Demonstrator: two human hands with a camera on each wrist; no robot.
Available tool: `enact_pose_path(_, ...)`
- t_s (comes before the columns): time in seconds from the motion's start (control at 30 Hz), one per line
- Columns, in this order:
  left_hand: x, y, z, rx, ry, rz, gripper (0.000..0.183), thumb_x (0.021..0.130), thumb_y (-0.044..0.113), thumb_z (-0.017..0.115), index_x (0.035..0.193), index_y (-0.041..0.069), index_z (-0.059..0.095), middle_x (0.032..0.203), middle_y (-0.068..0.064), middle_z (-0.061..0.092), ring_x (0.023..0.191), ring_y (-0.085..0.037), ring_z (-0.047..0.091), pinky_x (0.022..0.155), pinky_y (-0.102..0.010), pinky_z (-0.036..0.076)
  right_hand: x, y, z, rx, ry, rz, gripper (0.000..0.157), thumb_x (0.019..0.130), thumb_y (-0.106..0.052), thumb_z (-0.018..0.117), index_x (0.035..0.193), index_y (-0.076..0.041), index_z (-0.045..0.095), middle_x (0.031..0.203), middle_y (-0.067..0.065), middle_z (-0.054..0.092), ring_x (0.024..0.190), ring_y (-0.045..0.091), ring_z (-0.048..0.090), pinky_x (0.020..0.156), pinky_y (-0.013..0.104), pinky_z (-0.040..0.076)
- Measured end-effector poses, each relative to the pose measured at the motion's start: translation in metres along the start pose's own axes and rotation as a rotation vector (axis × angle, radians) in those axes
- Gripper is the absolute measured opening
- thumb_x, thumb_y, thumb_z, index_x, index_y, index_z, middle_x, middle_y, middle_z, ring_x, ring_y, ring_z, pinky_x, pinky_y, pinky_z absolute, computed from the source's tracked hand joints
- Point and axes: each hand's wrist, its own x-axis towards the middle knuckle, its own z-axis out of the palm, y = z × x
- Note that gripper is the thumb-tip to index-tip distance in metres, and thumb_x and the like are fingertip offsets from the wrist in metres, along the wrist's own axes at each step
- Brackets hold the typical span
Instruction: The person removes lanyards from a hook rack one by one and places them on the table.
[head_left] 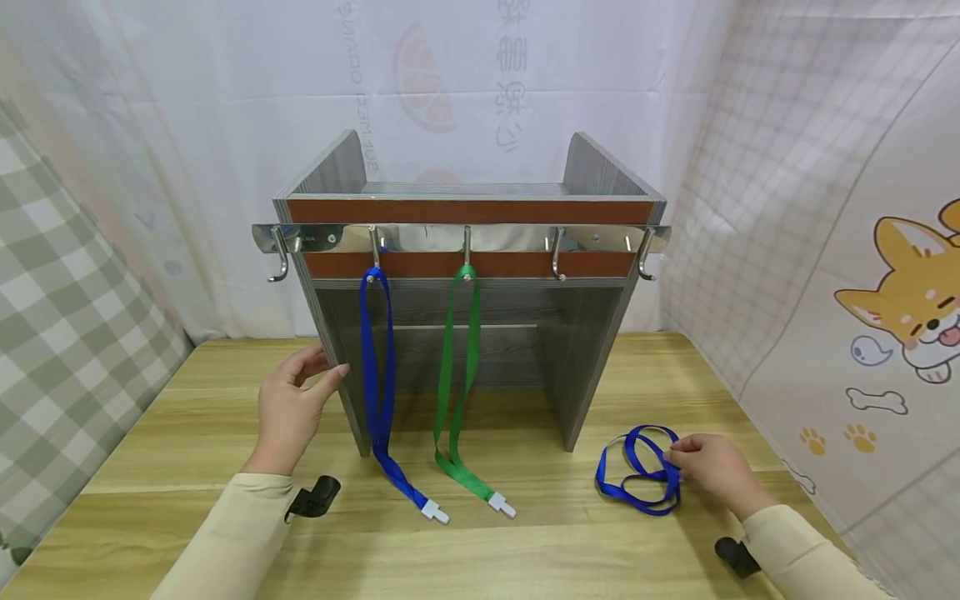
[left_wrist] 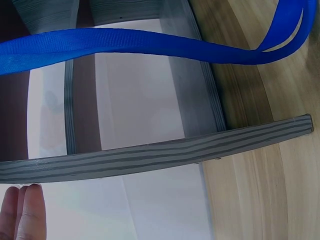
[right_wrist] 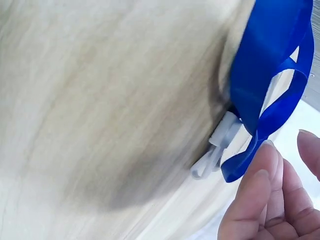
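Observation:
My left hand (head_left: 288,412) holds the front edge of the left side panel (left_wrist: 150,156) of a grey wooden shelf, thumb at the front edge and fingers at the outer face. My right hand (head_left: 716,468) pinches a loosely coiled blue lanyard (head_left: 637,504) on the table, right of the shelf. Its white clip (right_wrist: 225,129) shows in the right wrist view. Another blue lanyard (head_left: 367,350) hangs from the second hook from the left, near my left hand. A green lanyard (head_left: 473,333) hangs from the middle hook. The clips of both hanging lanyards extend toward me.
A metal hook rail (head_left: 420,239) runs across the shelf's front. Its far-left hook (head_left: 279,254) and two right-hand hooks carry nothing. The wooden table (head_left: 525,558) stands between a checked cloth (head_left: 75,333) and a white dog-print cloth (head_left: 817,275).

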Motion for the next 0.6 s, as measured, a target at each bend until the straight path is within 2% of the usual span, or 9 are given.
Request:
enact_pose_path(0.13, 0.001, 0.000, 0.000, 0.010, 0.000, 0.014, 0.043, 0.089, 0.019, 0.071, 0.128, 0.003, 0.061, 0.115, -0.017, 0.067, 0.111, -0.018, 0.057, 0.075, -0.014, 0.040, -0.002, -0.003, -0.001, 0.016, 0.005, -0.010, 0.031, 0.090, -0.014, 0.062, 0.104, 0.013, 0.064, 0.085, 0.011, 0.070, 0.073, 0.018, 0.065, 0.065, 0.031, 0.048)
enact_pose_path(0.2, 0.001, 0.000, 0.000, 0.006, -0.003, 0.015, 0.043, 0.089, 0.020, 0.071, 0.128, 0.003, 0.061, 0.116, -0.018, 0.067, 0.113, -0.020, 0.057, 0.078, -0.014, 0.040, -0.003, -0.005, -0.003, 0.006, 0.015, -0.017, 0.031, 0.091, -0.015, 0.061, 0.105, 0.012, 0.063, 0.086, 0.012, 0.070, 0.074, 0.018, 0.065, 0.064, 0.031, 0.048)
enact_pose_path(0.37, 0.000, 0.001, -0.001, -0.015, -0.008, -0.003, 0.044, 0.090, 0.021, 0.071, 0.129, 0.005, 0.060, 0.119, -0.017, 0.065, 0.113, -0.017, 0.057, 0.085, -0.017, 0.040, -0.008, -0.014, -0.009, 0.005, 0.052, -0.036, 0.035, 0.095, -0.019, 0.058, 0.113, 0.011, 0.062, 0.097, 0.019, 0.069, 0.081, 0.024, 0.065, 0.064, 0.032, 0.048)
enact_pose_path(0.6, 0.001, 0.000, 0.000, -0.010, -0.006, -0.007, 0.043, 0.090, 0.021, 0.071, 0.128, 0.005, 0.061, 0.118, -0.016, 0.066, 0.110, -0.011, 0.057, 0.083, -0.015, 0.040, -0.022, -0.036, -0.016, 0.005, 0.121, -0.117, 0.042, 0.097, -0.027, 0.057, 0.119, 0.008, 0.061, 0.106, 0.021, 0.069, 0.094, 0.035, 0.064, 0.073, 0.041, 0.053)
